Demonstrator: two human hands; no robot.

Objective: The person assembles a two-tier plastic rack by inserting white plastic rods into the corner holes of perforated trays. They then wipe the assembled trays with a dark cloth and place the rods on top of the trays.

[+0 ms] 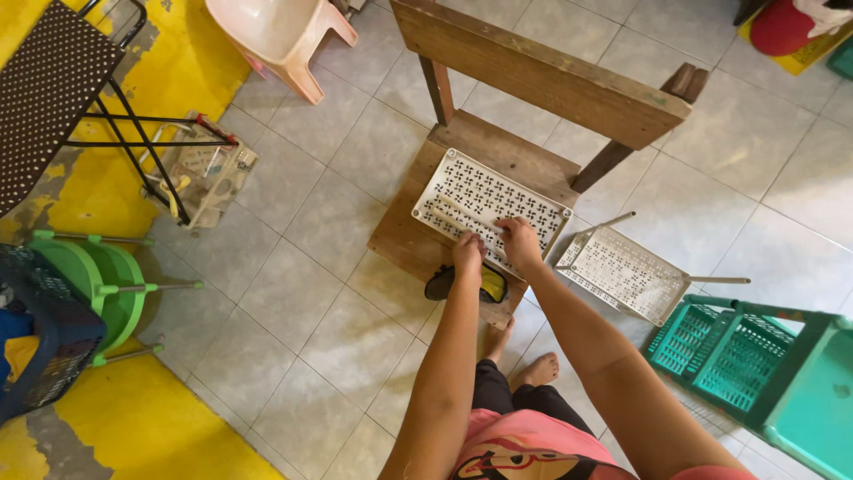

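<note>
A white perforated plastic shelf panel (484,200) lies flat on the seat of a wooden chair (506,151). My left hand (468,252) presses on the panel's near edge with fingers curled. Beside it, my right hand (520,242) grips the same near edge. Just below my hands, a black and yellow tool (466,284) rests on the chair's front edge. My bare feet (524,360) stand on the tiled floor in front of the chair.
A second white perforated shelf with metal rods (626,271) lies on the floor at right, next to a teal plastic rack (755,356). Green shelf parts (102,276), a dark basket (49,342), a folding stool (53,89) and a pink plastic chair (280,36) stand at left and top.
</note>
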